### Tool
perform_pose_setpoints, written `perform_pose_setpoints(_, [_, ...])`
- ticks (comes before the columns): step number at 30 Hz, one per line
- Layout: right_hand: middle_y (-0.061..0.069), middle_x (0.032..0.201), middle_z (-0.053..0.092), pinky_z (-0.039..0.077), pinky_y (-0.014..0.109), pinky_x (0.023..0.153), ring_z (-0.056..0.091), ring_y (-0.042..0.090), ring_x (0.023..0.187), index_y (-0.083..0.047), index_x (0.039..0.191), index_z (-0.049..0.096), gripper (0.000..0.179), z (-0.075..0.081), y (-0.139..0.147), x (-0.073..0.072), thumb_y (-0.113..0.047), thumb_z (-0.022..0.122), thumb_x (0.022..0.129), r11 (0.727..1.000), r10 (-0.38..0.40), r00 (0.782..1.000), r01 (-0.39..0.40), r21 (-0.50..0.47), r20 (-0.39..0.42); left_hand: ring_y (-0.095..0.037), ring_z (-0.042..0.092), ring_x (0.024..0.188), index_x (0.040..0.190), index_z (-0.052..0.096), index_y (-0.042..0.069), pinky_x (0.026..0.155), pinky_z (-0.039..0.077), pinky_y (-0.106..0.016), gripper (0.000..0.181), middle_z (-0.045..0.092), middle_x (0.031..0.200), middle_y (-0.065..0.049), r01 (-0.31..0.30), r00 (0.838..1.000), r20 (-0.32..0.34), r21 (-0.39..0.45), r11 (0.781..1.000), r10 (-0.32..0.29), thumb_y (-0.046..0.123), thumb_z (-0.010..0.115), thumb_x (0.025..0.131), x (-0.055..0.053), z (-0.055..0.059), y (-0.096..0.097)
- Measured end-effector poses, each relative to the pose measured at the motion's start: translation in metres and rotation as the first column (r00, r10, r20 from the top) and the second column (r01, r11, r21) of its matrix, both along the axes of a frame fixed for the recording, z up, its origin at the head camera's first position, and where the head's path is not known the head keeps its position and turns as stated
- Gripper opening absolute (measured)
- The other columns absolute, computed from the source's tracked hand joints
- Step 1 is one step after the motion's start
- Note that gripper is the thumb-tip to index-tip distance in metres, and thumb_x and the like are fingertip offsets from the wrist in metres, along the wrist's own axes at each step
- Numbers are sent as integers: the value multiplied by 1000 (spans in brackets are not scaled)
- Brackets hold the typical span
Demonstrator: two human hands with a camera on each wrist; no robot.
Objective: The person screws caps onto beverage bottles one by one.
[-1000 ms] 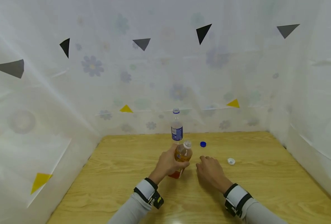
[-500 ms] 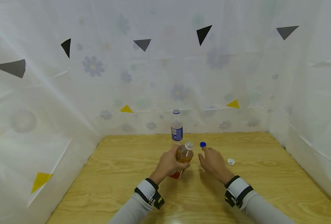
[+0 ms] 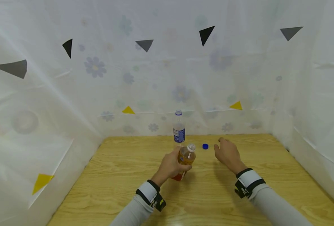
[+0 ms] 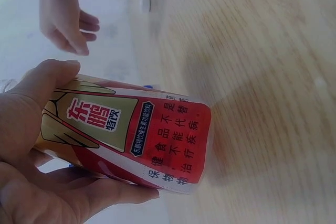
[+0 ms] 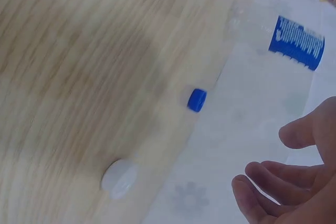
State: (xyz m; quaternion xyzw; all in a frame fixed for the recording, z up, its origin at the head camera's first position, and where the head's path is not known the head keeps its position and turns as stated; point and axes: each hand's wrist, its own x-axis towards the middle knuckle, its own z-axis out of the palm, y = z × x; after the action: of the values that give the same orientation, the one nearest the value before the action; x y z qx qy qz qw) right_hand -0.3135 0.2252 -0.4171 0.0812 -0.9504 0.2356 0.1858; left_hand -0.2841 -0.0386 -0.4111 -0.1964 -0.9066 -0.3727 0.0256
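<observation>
My left hand grips a drink bottle with a red-and-gold label, fingers and thumb around its side. It has no cap on its clear neck and leans to the right, its base close over the table. The label faces the left wrist camera. My right hand hovers over the table's right half, holding nothing, its fingers loosely bent. A white cap, hidden behind that hand in the head view, lies on the table. To the left of the hand lies a blue cap.
A clear bottle with a blue label stands uncapped at the back, just behind the held bottle. The wooden table ends at a white flowered sheet hung around the back and sides.
My right hand has moved from beside the held bottle to the right and farther back, past the blue cap and over the white one. The left hand and its bottle stay nearly still.
</observation>
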Motion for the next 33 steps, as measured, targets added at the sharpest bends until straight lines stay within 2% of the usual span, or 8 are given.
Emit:
perform_pose_setpoints(4, [39, 108, 59, 51, 53, 67, 61, 43, 79, 20, 126, 51, 43, -5, 15, 0, -15, 53, 101, 999, -26, 999, 25, 22, 43, -22, 68, 95, 136, 52, 13, 76, 55, -39, 70, 69, 111, -7, -1, 1000, 4, -4, 1000, 1, 35, 86, 79, 0, 0, -1])
perform_pose_setpoints(7, [35, 93, 59, 51, 51, 63, 61, 44, 77, 22, 118, 51, 43, -11, 26, 2, -16, 55, 100, 998, -52, 990, 45, 54, 129, -22, 68, 95, 136, 52, 13, 76, 55, -40, 69, 69, 111, -7, -1, 1000, 5, -4, 1000, 1, 35, 86, 79, 1, 1, -1])
perform_pose_setpoints(10, [22, 72, 56, 47, 41, 51, 57, 33, 59, 20, 102, 54, 39, -18, 37, 7, -18, 60, 98, 994, -69, 975, 50, 93, 209, -23, 68, 95, 135, 52, 13, 76, 55, -40, 68, 69, 111, -7, -1, 1000, 6, -2, 1000, 1, 34, 85, 79, 1, 1, -1])
perform_pose_setpoints(13, [7, 57, 42, 34, 30, 43, 43, 19, 46, 9, 79, 51, 35, -26, 45, 12, -19, 64, 96, 997, -45, 964, 25, 79, 263, -23, 68, 96, 135, 52, 13, 77, 55, -40, 68, 69, 112, -7, -3, 1000, 10, 0, 1000, 3, 34, 85, 80, 2, 0, -1])
perform_pose_setpoints(16, [-4, 52, 27, 22, 25, 44, 27, 10, 44, -6, 65, 42, 38, -32, 50, 15, -19, 63, 95, 999, -8, 958, -4, 43, 287, -23, 68, 96, 135, 51, 13, 77, 55, -40, 69, 68, 113, -7, -7, 1000, 15, -2, 1000, 7, 35, 85, 80, 2, 0, -2])
perform_pose_setpoints(19, [-7, 50, 23, 20, 24, 44, 22, 8, 45, -12, 58, 40, 42, -34, 52, 14, -19, 64, 93, 999, -3, 949, -7, 31, 314, -23, 68, 96, 136, 50, 14, 77, 55, -40, 69, 68, 113, -7, -10, 1000, 16, 1, 1000, 10, 35, 85, 80, 1, 1, -2])
perform_pose_setpoints(26, [-7, 52, 22, 24, 26, 46, 24, 10, 47, -16, 55, 37, 36, -35, 52, 8, -3, 59, 80, 999, -3, 933, -15, 47, 360, -22, 68, 93, 133, 51, 14, 74, 55, -39, 66, 69, 110, -6, -4, 1000, 7, 4, 1000, 4, 34, 85, 80, 0, 2, -2])
perform_pose_setpoints(33, [-8, 51, 19, 20, 25, 45, 18, 9, 47, -17, 55, 32, 35, -38, 50, 9, 5, 50, 75, 999, 5, 939, -17, 30, 345, -20, 67, 91, 135, 52, 15, 72, 54, -36, 67, 69, 108, -5, -7, 1000, -16, -14, 1000, 7, 36, 84, 81, -1, 0, -2])
